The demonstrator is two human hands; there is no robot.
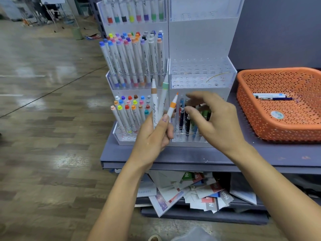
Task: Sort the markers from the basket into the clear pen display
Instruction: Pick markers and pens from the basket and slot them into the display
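My left hand (152, 136) grips three white acrylic markers fanned upward: one with a brown band (154, 101), one with a pale green band (163, 94) and one with an orange band and tip (172, 106). My right hand (210, 117) hovers just right of them with loosely spread fingers, holding nothing, in front of the dark pens in the lower right tier. The clear pen display (203, 73) stands on the grey shelf, its left tiers full of coloured markers (132, 58). The orange basket (278, 129) sits to the right with a few pens (271, 96) inside.
The grey shelf (191, 155) carries the display and basket. Below it lies a heap of loose booklets and papers (194, 193). The display's upper right tiers show bare holes. Wooden floor stretches to the left, with distant racks at the back.
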